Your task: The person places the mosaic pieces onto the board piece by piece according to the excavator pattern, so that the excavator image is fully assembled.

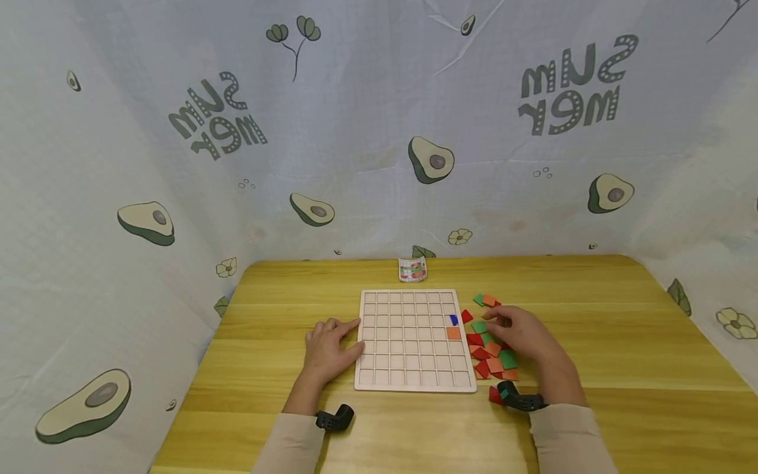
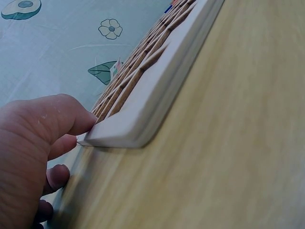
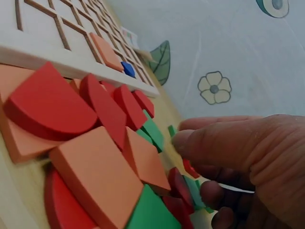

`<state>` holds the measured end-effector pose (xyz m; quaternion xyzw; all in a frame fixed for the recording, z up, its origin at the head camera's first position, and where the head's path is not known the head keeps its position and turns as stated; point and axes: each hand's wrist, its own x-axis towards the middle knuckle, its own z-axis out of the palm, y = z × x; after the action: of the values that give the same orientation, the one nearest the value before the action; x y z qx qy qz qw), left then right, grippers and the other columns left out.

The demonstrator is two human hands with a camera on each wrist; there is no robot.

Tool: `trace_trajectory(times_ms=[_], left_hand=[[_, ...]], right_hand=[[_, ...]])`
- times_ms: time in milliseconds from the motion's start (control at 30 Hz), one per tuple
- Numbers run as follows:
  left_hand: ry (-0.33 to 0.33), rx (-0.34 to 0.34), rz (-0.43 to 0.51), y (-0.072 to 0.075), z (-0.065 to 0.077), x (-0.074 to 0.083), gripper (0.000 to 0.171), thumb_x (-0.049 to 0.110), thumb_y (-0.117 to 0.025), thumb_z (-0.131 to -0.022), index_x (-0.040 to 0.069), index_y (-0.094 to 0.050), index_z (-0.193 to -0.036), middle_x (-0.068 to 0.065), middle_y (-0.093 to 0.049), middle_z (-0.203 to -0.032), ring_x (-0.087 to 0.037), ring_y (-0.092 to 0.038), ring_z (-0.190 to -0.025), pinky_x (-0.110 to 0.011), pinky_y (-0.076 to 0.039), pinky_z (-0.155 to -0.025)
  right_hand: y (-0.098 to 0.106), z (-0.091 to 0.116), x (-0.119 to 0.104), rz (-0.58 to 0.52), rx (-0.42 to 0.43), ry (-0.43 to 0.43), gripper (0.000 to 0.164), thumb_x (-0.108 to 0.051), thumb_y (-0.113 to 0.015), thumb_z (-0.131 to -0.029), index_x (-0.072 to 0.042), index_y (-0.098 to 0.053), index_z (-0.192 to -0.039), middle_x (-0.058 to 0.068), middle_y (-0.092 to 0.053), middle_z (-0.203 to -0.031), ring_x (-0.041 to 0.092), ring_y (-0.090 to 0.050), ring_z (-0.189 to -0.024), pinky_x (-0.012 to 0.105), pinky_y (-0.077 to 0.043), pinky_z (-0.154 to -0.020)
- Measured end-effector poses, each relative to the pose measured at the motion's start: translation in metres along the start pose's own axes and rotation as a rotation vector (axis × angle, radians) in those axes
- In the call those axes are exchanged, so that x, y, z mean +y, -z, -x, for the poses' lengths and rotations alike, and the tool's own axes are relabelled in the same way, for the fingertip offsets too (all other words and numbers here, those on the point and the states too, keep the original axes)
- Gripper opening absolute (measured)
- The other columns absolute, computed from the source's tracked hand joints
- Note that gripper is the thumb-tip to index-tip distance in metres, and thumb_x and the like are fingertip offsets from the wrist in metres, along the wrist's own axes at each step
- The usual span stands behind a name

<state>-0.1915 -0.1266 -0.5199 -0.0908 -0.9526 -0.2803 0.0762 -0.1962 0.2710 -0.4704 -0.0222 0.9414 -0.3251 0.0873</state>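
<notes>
A pale wooden grid board [image 1: 408, 390] lies flat on the table. One blue piece [image 1: 453, 320] sits in a right-column cell, and an orange square [image 1: 453, 334] fills the cell just nearer. My left hand [image 1: 327, 351] touches the board's left edge with spread thumb and index finger; the left wrist view has the thumb [image 2: 71, 117] at the frame near a corner. Over the loose pieces right of the board hovers my right hand [image 1: 521, 331], thumb and index finger extended. Beneath it lie red quarter-rounds [image 3: 50, 105], orange squares [image 3: 95, 176] and green pieces [image 3: 152, 210], partly overlapping.
A small card with a coloured grid pattern [image 1: 412, 270] stands behind the board, near the table's back edge. A red piece [image 1: 495, 395] lies apart at the near end of the pile, partly behind the right wrist camera [image 1: 518, 397]. A printed cloth [image 1: 367, 131] hangs behind the table.
</notes>
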Motion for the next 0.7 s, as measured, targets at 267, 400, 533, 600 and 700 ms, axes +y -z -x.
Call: trace_trajectory(times_ms=[267,400,533,600,700], left_hand=[[0.009,-0.006,-0.012,-0.001,-0.001,-0.002,0.051,0.045,-0.071,-0.085,0.028,-0.070,-0.133,-0.001,-0.064,-0.105,-0.019,-0.048,-0.093,-0.039,-0.030,-0.083],[0.000,-0.001,-0.007,-0.001,-0.001,-0.001,0.051,0.044,-0.071,-0.085,0.027,-0.070,-0.133,-0.001,-0.064,-0.104,-0.019,-0.048,-0.093,-0.040,-0.030,-0.082],[-0.007,0.006,0.002,0.000,-0.001,0.000,0.050,0.044,-0.071,-0.085,0.027,-0.071,-0.132,-0.001,-0.063,-0.103,-0.019,-0.048,-0.092,-0.040,-0.030,-0.082],[-0.007,0.006,0.001,0.000,-0.001,0.000,0.050,0.044,-0.071,-0.085,0.027,-0.071,-0.132,-0.001,-0.063,-0.103,-0.019,-0.048,-0.092,-0.040,-0.030,-0.082],[-0.008,0.007,0.001,0.000,-0.001,0.000,0.050,0.044,-0.071,-0.085,0.027,-0.071,-0.132,0.000,-0.063,-0.102,-0.019,-0.048,-0.092,-0.040,-0.030,-0.082]], right_hand=[[0.001,0.003,-0.004,-0.016,-0.089,0.028,0.026,-0.022,-0.072,-0.095,-0.007,-0.071,-0.116,0.007,-0.059,-0.092,0.021,-0.052,-0.083,0.032,-0.044,-0.071],[-0.003,0.002,-0.009,-0.037,-0.126,0.042,0.025,-0.023,-0.074,-0.093,-0.008,-0.072,-0.112,0.005,-0.057,-0.090,0.019,-0.050,-0.080,0.031,-0.043,-0.069],[-0.007,0.002,-0.011,-0.019,-0.101,0.026,0.023,-0.027,-0.074,-0.093,-0.008,-0.070,-0.104,0.004,-0.056,-0.085,0.019,-0.050,-0.076,0.032,-0.041,-0.066],[-0.008,0.001,-0.011,0.009,-0.069,0.009,0.024,-0.031,-0.074,-0.093,-0.009,-0.068,-0.097,0.003,-0.056,-0.081,0.019,-0.050,-0.073,0.032,-0.041,-0.065],[-0.008,0.001,-0.010,0.029,-0.031,-0.007,0.026,-0.034,-0.072,-0.094,-0.008,-0.066,-0.097,0.004,-0.058,-0.082,0.019,-0.050,-0.072,0.032,-0.041,-0.063]])
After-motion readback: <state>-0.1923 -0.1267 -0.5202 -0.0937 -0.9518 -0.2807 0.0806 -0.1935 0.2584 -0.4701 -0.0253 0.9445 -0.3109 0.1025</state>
